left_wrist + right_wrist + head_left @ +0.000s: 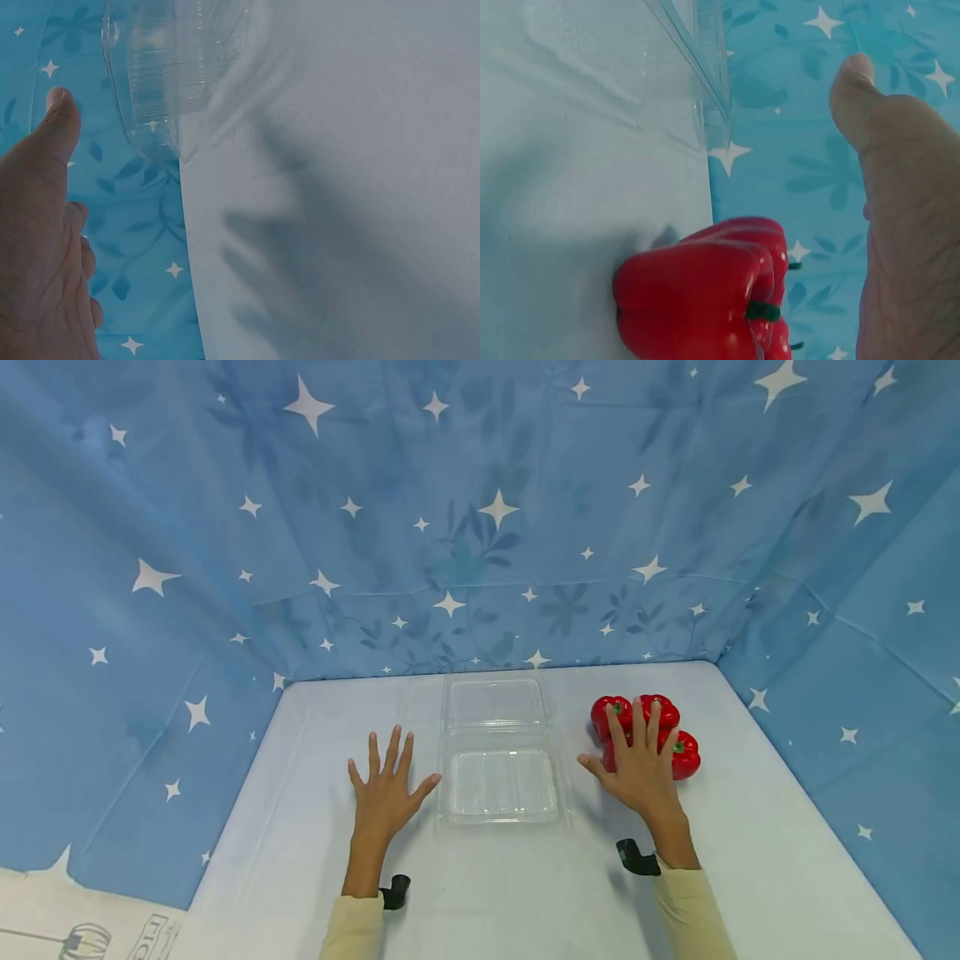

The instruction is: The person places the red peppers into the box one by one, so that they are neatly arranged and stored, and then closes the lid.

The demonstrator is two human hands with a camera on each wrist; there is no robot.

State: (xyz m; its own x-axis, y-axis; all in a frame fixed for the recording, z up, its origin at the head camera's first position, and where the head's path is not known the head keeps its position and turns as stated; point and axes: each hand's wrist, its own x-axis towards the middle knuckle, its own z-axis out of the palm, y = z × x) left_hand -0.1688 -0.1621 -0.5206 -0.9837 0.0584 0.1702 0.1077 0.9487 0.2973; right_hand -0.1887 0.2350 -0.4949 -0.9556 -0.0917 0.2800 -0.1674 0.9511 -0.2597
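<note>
My left hand (385, 802) is held with fingers spread, just left of a clear plastic clamshell box (504, 785) that lies with its lid (497, 702) folded back. In the left wrist view its thumb (64, 120) is straight and nothing is in the palm. On the right, my right hand (643, 774) spreads its fingers above several red bell peppers (686, 755), partly covering them in the head view. The right wrist view shows a gap between that hand (907, 195) and the peppers (690, 296), which have green stems.
A white-covered table (480, 893) carries the box and peppers. Blue star-patterned cloth (465, 568) hangs behind it and along both sides. A black wrist camera mount (637, 858) sticks out from the right wrist, another (395, 892) from the left.
</note>
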